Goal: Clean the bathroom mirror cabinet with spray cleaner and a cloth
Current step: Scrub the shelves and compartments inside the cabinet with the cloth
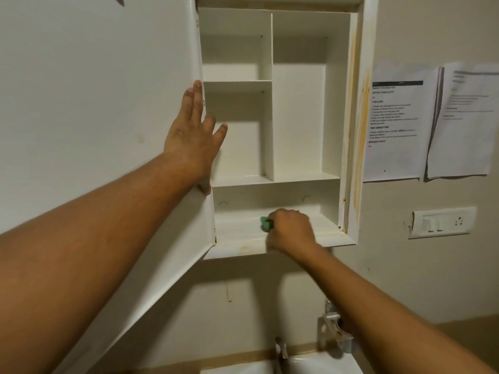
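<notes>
The white mirror cabinet (pixel 359 130) hangs on the wall with its door (pixel 108 117) swung open to the left, its white inner face towards me. My left hand (pixel 191 136) lies flat against the door's edge, fingers spread. My right hand (pixel 290 229) is closed on a green cloth (pixel 266 224) and presses it onto the bottom shelf (pixel 237 236), which shows wet streaks and yellowish stains. The upper compartments hold nothing. No spray bottle is in view.
Rust-coloured streaks run down the cabinet's right frame (pixel 361 109). Two printed sheets (pixel 397 122) are stuck on the wall to the right, above a switch plate (pixel 442 222). Below are a metal tap (pixel 334 330) and the white sink (pixel 324 365).
</notes>
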`<state>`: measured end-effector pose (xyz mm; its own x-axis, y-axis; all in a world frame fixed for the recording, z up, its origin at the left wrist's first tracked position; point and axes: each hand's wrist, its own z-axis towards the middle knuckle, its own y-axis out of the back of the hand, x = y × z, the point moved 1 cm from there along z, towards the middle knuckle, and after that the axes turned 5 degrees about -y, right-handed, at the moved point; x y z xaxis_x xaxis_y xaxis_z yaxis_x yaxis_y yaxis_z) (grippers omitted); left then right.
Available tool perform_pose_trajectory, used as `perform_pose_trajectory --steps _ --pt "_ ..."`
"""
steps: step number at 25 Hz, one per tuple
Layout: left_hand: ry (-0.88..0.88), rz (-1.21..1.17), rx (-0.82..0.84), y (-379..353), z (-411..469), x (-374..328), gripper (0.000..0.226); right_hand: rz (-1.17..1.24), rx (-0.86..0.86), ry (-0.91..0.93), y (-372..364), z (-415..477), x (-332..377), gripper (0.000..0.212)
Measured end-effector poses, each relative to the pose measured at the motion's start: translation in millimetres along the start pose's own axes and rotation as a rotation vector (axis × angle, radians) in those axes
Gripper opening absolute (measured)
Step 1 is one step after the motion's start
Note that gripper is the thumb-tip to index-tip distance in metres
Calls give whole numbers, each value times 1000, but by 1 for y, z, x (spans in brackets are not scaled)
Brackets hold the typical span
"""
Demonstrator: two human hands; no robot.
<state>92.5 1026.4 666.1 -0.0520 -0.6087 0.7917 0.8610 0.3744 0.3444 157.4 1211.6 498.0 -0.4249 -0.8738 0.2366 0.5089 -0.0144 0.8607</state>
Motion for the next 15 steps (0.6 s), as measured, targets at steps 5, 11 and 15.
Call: perform_pose_trajectory --steps 5,11,15 --pt "5 5 21 3 -2 -2 146 233 -91 392 -24 -58 64 37" --pt "0 14 43 3 -3 -3 145 -28 -269 134 1 -63 -49 29" --pt "1 15 53 4 -3 -6 144 -15 -306 55 -16 -68 11 26"
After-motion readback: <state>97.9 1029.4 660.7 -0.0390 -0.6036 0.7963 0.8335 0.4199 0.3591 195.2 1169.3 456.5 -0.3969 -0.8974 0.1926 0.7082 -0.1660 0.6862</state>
